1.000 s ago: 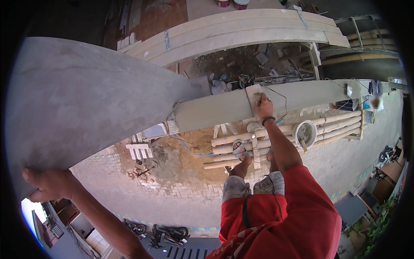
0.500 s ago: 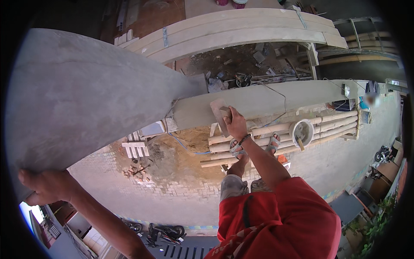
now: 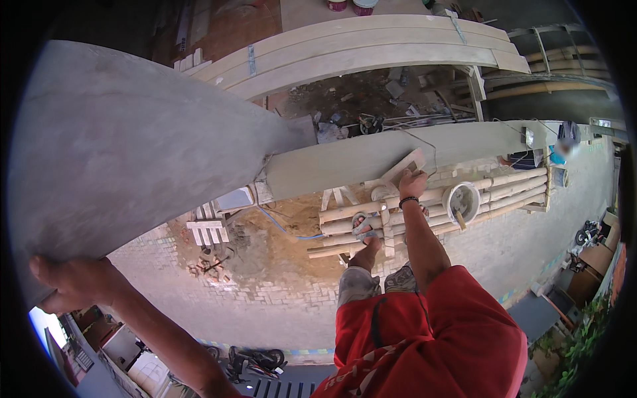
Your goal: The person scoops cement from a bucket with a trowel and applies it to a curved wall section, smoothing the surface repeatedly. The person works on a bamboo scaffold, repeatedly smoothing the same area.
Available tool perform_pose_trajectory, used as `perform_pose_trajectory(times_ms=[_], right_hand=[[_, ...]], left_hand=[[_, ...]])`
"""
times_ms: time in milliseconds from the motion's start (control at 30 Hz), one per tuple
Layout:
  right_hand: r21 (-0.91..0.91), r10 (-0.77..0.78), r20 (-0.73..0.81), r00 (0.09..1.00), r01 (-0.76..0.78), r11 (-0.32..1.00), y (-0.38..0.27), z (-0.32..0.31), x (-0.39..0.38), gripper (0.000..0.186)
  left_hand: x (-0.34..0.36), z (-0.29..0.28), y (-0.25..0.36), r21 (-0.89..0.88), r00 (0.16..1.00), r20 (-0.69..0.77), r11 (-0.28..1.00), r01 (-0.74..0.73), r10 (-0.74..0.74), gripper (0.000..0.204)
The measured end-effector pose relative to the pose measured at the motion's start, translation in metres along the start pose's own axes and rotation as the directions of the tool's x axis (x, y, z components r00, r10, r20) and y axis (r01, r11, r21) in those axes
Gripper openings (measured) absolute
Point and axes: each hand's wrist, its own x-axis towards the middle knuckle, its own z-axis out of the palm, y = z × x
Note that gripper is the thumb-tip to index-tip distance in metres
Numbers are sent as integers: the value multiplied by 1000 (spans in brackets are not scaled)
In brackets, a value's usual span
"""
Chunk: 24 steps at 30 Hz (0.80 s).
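Note:
My right hand is closed round the handle of a plastering float. The float's flat board is tilted at the near edge of a long grey plastered beam. At far left, my left hand grips the lower edge of a broad grey concrete column, its fingertips partly hidden. On the bamboo scaffold to the right of my right forearm stands a pale bucket of grey mortar, with a wooden handle sticking out.
My sandalled foot stands on the bamboo poles. Bent wires cross the beam. Long pale boards lie beyond it. Far along the beam is another person. Motorcycles are parked far below on the paving.
My right hand has carried the float to the right along the beam and turned its board the other way. My left hand stays on the column edge.

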Motion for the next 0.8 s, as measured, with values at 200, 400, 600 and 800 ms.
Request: perform_pose_trajectory(times_ms=[200,400,600,800], right_hand=[[36,-87,101,991,84,996,-1,13,-13,47],[197,-471,500,727,433,879,-49,42,-94,46],[272,-561,423,712,490,828,-76,8,-67,47],[-1,-452,328,830,479,878,-64,12,29,46]], left_hand=[[0,-1,0,25,999,10,999,-32,32,71],[-1,2,2,24,1000,13,1000,-14,14,70],[-11,5,11,105,1000,-30,994,0,3,60],[-2,-11,-2,487,945,140,810,-327,297,50]])
